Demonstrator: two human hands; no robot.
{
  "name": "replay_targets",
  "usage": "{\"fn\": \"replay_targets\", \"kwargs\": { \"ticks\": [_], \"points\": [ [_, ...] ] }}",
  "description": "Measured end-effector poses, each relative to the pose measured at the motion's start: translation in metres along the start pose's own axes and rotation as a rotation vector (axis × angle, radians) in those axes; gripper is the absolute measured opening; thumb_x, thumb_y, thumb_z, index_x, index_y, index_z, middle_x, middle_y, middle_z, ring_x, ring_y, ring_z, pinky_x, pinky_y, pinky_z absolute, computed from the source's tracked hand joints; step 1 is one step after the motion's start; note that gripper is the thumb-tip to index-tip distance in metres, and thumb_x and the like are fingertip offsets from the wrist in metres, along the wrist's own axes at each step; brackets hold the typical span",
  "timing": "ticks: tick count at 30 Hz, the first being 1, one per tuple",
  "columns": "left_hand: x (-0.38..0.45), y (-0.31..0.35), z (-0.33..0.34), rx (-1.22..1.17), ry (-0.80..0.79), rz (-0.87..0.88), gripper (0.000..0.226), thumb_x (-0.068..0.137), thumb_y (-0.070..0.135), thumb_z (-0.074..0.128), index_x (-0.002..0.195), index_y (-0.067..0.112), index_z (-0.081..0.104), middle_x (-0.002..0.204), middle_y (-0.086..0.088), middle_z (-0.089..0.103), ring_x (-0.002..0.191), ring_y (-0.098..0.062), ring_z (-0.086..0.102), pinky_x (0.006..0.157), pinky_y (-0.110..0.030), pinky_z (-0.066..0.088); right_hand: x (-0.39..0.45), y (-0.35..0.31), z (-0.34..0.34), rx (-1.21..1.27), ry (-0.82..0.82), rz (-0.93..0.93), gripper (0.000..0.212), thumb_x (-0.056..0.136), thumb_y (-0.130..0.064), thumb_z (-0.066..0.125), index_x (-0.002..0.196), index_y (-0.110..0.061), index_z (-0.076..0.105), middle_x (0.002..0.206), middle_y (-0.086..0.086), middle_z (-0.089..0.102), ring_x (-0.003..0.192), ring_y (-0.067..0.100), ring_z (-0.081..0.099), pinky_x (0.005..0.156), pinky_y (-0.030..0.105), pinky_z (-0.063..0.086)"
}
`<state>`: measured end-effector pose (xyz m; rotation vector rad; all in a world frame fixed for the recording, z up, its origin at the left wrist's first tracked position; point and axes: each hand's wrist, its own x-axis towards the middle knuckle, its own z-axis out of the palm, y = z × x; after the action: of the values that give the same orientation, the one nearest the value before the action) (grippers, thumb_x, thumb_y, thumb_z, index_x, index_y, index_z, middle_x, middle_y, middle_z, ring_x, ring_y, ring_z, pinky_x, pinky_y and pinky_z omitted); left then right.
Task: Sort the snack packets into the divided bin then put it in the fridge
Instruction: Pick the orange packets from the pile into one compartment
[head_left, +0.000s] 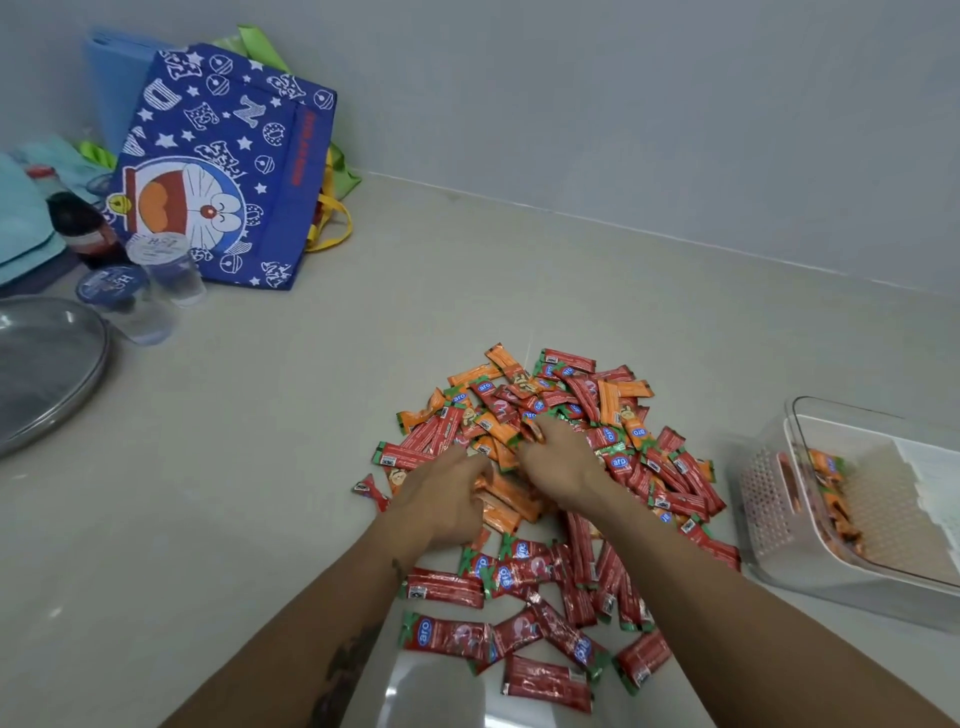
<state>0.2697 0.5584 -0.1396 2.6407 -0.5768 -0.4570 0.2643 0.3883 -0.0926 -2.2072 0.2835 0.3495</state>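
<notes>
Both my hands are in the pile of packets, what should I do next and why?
Probably gather the orange foil packets under your left hand and carry them to the clear divided plastic bin, since only orange ones lie there and red packets dominate the pile.

I cannot see the fingertips of either hand; they are buried in the packets (550, 467). The bin (789, 525) is cut by the right edge, the lid (47, 374) by the left.
</notes>
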Motion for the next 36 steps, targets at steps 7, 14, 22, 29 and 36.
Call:
{"fn": "replay_targets", "kwargs": {
  "ticks": [7,14,22,29,36],
  "points": [
    [0.006,-0.006,-0.005,0.081,-0.106,0.042,0.058,0.079,0.038,0.067,0.13,0.038,0.038,0.118,0.004,0.037,0.098,-0.021,0.049,0.079,-0.037,0.049,0.022,-0.002,0.014,-0.294,-0.011,0.028,0.044,0.09,-0.038,0.06,0.126,-0.019,0.043,0.11,0.005,0.062,0.097,0.025,0.061,0.085,0.044,0.054],
    [0.002,-0.012,0.004,0.08,0.05,0.102,0.022,0.09,0.039,0.061,0.108,0.029,0.051,0.113,0.004,0.037,0.088,-0.018,0.049,0.072,-0.033,0.041,0.03,0.006,0.03,-0.672,0.089,-0.007,0.046,0.082,-0.052,0.062,0.108,-0.016,0.047,0.103,0.006,0.063,0.094,0.029,0.063,0.078,0.04,0.053],
    [0.001,-0.016,0.006,-0.005,0.155,0.213,0.018,0.094,0.027,0.051,0.111,0.028,0.047,0.11,0.007,0.055,0.094,-0.019,0.053,0.076,-0.035,0.047,0.032,0.022,0.006,-0.369,0.13,0.042,0.019,0.076,-0.031,0.059,0.075,-0.014,0.052,0.076,0.006,0.061,0.07,0.028,0.059,0.057,0.034,0.047],
    [0.014,-0.002,0.012,0.077,0.064,0.198,0.044,0.095,0.038,0.049,0.138,0.029,0.041,0.134,0.003,0.052,0.118,-0.022,0.052,0.094,-0.038,0.045,0.031,0.03,-0.008,-0.204,0.131,0.02,0.013,0.077,-0.019,0.057,0.077,-0.006,0.053,0.069,0.011,0.059,0.056,0.025,0.048,0.05,0.033,0.037],
    [0.017,-0.008,0.016,0.137,0.139,0.235,0.023,0.097,0.039,0.05,0.115,0.025,0.052,0.111,0.005,0.051,0.094,-0.019,0.053,0.07,-0.032,0.042,0.03,0.034,-0.008,-0.288,0.058,-0.056,0.003,0.082,-0.019,0.058,0.082,-0.015,0.056,0.076,0.005,0.062,0.067,0.026,0.059,0.054,0.037,0.048]
  ]
}}
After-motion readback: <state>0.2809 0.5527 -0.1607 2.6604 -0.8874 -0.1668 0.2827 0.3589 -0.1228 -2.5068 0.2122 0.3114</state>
